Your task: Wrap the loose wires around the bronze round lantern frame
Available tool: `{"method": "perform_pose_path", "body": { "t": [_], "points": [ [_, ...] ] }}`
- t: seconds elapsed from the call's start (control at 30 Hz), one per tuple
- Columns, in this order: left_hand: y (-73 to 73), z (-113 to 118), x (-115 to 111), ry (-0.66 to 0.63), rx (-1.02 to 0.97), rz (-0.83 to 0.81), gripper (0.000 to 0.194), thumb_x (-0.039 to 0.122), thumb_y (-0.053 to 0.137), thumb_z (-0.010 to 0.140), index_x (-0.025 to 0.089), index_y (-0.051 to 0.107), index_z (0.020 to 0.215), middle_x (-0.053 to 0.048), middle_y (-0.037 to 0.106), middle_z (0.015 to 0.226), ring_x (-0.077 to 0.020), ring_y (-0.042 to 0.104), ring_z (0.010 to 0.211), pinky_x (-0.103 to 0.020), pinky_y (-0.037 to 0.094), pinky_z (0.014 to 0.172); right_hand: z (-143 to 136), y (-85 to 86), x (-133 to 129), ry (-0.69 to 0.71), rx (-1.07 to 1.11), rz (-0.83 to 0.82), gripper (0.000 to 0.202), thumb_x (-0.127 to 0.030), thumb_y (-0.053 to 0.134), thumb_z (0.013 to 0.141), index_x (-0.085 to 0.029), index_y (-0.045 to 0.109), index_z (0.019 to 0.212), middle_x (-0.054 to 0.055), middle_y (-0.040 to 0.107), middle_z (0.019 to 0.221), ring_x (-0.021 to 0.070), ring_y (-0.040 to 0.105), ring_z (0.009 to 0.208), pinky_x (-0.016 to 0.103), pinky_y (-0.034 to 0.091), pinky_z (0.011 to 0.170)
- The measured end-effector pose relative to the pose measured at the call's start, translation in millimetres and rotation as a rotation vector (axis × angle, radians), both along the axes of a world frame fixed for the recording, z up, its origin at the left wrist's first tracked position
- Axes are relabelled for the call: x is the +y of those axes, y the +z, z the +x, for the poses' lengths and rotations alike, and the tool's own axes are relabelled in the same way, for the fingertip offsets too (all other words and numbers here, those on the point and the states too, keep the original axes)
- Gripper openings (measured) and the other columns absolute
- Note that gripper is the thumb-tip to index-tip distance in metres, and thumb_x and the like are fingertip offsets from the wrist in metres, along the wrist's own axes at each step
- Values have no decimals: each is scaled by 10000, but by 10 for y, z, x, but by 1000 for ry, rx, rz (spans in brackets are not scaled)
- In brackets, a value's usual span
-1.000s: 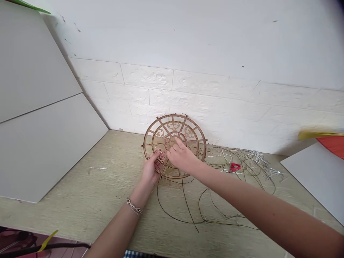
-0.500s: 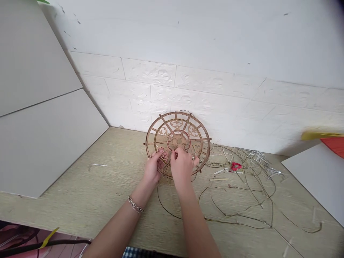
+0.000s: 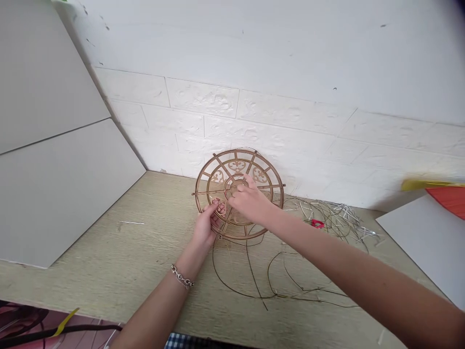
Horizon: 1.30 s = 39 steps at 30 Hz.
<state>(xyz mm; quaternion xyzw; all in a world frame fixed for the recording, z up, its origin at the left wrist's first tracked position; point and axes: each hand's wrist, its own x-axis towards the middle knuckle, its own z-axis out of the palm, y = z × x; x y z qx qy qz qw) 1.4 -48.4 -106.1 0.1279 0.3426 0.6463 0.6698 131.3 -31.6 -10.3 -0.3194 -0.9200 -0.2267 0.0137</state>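
Note:
A round, bronze-coloured openwork frame [image 3: 236,166] with spokes, rings and scroll cut-outs leans upright near the white wall. My left hand [image 3: 208,224] grips its lower left part, thumb in front and fingers behind. Over the frame's centre is my right hand [image 3: 250,199], its fingers curled at the inner ring; what they pinch, if anything, is too small to make out. Thin dark wire [image 3: 250,261] hangs below the frame and trails onto the table.
Tangled wires and pale strips [image 3: 341,218] lie right of the frame, with a red piece [image 3: 317,223] among them. Grey-white panels [image 3: 72,194] stand at the left. A white board [image 3: 417,232] and red and yellow items are at the right.
My right hand has moved up from the lower middle of the frame to its centre, and its forearm has swung out to the right. My left hand keeps its hold.

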Motion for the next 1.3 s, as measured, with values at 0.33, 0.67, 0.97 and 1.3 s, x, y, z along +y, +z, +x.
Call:
{"method": "perform_pose_path", "body": {
  "t": [0.33, 0.67, 0.97, 1.3],
  "points": [
    [-3, -9, 20, 31, -11, 0, 99, 149, 637, 693, 135, 634, 792, -20, 663, 675, -94, 621, 611, -162, 487, 549, -110, -136, 9, -292, 263, -143, 161, -144, 473, 793, -168, 609, 710, 45, 632, 682, 190, 567, 740, 475, 162, 977],
    [3, -40, 25, 55, 13, -58, 119, 161, 660, 673, 141, 637, 788, -16, 665, 685, -79, 612, 585, -133, 455, 472, -374, -454, -291, -793, 768, -175, 274, -275, 432, 864, -213, 654, 717, 56, 647, 676, 202, 584, 728, 378, 291, 775],
    [29, -5, -2, 2, 7, -9, 100, 137, 618, 707, 135, 633, 806, -26, 660, 672, -98, 622, 601, -170, 494, 530, 234, -358, -271, -619, 1144, -214, 331, -288, 324, 899, -180, 627, 979, 49, 667, 858, 170, 584, 773, 266, 376, 698],
    [20, 4, 1, -17, 2, -40, 112, 135, 620, 705, 137, 625, 817, -24, 658, 667, -98, 622, 592, -173, 499, 528, 496, -476, -270, -478, 867, -94, 206, -296, 481, 849, -206, 666, 859, 33, 605, 809, 161, 531, 777, 276, 374, 735]
  ]
}}
